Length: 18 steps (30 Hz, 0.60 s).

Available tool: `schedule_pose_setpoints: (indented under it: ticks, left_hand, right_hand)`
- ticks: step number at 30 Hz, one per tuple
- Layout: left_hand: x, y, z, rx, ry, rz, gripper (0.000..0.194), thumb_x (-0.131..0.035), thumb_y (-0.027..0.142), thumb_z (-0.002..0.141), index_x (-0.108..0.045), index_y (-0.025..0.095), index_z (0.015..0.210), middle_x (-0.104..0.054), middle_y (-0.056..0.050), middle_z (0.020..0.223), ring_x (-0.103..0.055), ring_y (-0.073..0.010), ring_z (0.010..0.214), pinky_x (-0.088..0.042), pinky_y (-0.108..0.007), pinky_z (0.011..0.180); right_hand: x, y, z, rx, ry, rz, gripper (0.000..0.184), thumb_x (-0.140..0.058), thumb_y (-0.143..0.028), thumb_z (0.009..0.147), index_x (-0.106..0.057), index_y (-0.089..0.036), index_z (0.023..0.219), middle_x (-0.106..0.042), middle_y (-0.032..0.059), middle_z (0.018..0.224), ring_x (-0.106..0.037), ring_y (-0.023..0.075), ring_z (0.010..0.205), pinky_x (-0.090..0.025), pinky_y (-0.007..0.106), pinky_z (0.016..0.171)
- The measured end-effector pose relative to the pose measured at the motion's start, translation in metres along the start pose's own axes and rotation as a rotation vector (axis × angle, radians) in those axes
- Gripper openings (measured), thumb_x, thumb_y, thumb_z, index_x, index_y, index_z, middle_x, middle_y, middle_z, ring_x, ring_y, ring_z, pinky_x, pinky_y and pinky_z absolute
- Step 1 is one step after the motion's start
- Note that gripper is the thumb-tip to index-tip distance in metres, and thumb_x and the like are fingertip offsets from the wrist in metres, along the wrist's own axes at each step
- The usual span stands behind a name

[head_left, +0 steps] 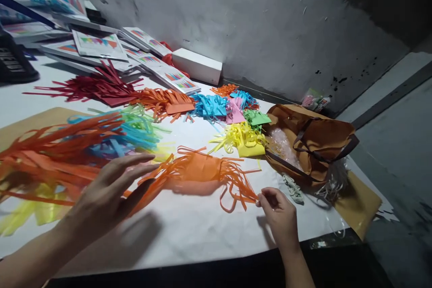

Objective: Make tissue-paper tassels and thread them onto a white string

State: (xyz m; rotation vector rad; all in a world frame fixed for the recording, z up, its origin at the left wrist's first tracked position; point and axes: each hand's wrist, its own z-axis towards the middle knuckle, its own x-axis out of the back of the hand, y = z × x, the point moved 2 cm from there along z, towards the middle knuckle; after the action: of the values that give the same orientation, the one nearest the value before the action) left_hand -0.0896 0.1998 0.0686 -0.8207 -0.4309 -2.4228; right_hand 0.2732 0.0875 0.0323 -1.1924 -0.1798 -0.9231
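A piece of orange fringed tissue paper (202, 168), with a solid middle band and cut strips at both ends, stretches between my hands above the white table. My right hand (278, 213) pinches the tip of its right-hand strips. Over the left strips is my left hand (116, 184), fingers stretched out and apart from the thumb; it looks slightly blurred. Beside and beyond that hand lies a heap of fringed paper: an orange bundle (64, 148), blue strips (141, 132) and yellow strips (33, 207), partly covered by the hand and the orange bundle.
Behind are fringed bundles in dark red (108, 87), orange (178, 103), blue (211, 105), pink (235, 110), green (258, 117) and yellow (251, 148). A brown bag (317, 135) stands at right. Flat printed packs (99, 46) and a white box (197, 65) line the wall.
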Motion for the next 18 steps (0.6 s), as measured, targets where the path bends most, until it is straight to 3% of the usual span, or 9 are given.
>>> schedule_pose_setpoints:
  ticks: [7, 13, 15, 18]
  left_hand:
    - [-0.015, -0.008, -0.01, 0.044, -0.063, -0.01, 0.041, -0.058, 0.022, 0.091, -0.05, 0.024, 0.131, -0.058, -0.011, 0.126, -0.06, -0.0254, 0.114, -0.055, -0.034, 0.091]
    - [-0.021, -0.013, -0.022, 0.178, -0.123, -0.098, 0.035, -0.05, 0.014, 0.095, -0.053, 0.027, 0.127, -0.06, -0.006, 0.125, -0.061, -0.0196, 0.115, -0.053, -0.029, 0.097]
    - [-0.021, -0.01, -0.025, 0.292, -0.113, -0.117, 0.033, -0.053, 0.016, 0.094, -0.055, 0.026, 0.125, -0.059, -0.006, 0.127, -0.06, -0.0206, 0.116, -0.052, -0.032, 0.1]
    - [-0.021, -0.008, -0.026, 0.347, -0.097, -0.136, 0.03, -0.053, 0.017, 0.094, -0.056, 0.025, 0.123, -0.059, -0.007, 0.127, -0.06, -0.0211, 0.116, -0.053, -0.032, 0.099]
  right_hand:
    - [0.005, 0.006, 0.017, -0.015, 0.038, -0.122, 0.019, -0.06, -0.037, 0.088, -0.068, -0.02, 0.08, -0.069, 0.0005, 0.071, -0.066, 0.0155, 0.064, -0.052, 0.025, 0.064]
    - [0.031, 0.028, 0.064, -0.057, 0.199, -0.289, 0.03, -0.061, -0.047, 0.083, -0.068, -0.019, 0.075, -0.067, 0.0027, 0.063, -0.062, 0.0178, 0.056, -0.048, 0.029, 0.061]
    - [0.044, 0.036, 0.088, -0.073, 0.238, -0.334, 0.036, -0.06, -0.051, 0.083, -0.071, -0.017, 0.087, -0.07, 0.0065, 0.068, -0.063, 0.0206, 0.056, -0.049, 0.032, 0.061]
    - [0.049, 0.033, 0.115, -0.095, 0.23, -0.582, 0.059, -0.06, -0.054, 0.085, -0.064, -0.014, 0.127, -0.072, 0.0104, 0.07, -0.062, 0.0248, 0.051, -0.047, 0.036, 0.057]
